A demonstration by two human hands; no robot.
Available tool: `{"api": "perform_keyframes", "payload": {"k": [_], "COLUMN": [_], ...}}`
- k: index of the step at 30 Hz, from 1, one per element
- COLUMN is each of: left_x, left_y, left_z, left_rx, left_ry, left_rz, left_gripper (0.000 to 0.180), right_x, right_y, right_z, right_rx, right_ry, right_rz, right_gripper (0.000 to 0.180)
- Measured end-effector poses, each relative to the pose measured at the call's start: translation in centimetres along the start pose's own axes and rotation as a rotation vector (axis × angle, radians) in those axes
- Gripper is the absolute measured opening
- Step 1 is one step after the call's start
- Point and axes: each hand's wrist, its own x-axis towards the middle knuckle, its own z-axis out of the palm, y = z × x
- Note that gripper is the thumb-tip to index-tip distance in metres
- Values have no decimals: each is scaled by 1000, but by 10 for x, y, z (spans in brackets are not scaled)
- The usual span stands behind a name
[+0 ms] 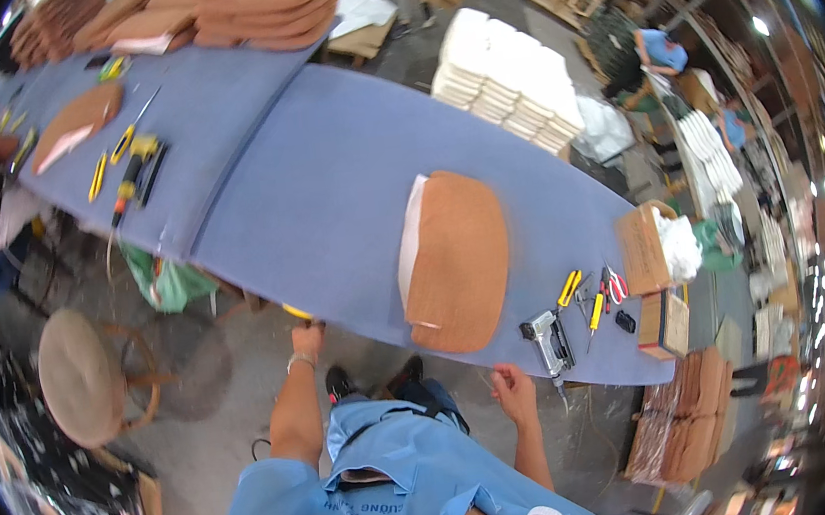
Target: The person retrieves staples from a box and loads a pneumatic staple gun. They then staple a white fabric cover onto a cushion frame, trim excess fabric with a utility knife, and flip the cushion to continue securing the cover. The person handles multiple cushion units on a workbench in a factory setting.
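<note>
My left hand [308, 342] is closed at the table's near edge, around a yellow object [296, 312] of which only a small part shows. Closer to the staple gun, my right hand [515, 392] hangs just off the same edge, fingers curled together; whatever is between them is too small to make out. Between and beyond both hands, a brown fabric-covered pad [463, 262] lies on the blue-grey table [296, 199], white material [413, 247] showing along its left side. A pneumatic staple gun [548, 341] rests at the right near edge.
Yellow-handled cutters [569, 288], red-handled pliers [616, 284], a screwdriver [595, 311] and cardboard boxes [643, 251] sit at the right end. Another stapler [137, 171] lies on the left table. White foam stacks [504, 77] stand behind; a round stool [81, 378] is at left.
</note>
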Motion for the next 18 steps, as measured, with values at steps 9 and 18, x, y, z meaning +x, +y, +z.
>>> {"api": "perform_keyframes", "payload": {"k": [9,18], "left_x": [-50,-88], "left_y": [-94,-115], "left_z": [10,-23], "left_rx": [821,89], "left_ry": [-455,-142], "left_rz": [81,-258], "left_gripper": [42,22], "right_x": [-32,100], "right_y": [100,149], "right_z": [-3,-12], "right_rx": [-12,193], "right_ry": [169,25], "right_rz": [213,332], "right_gripper": [26,19]}}
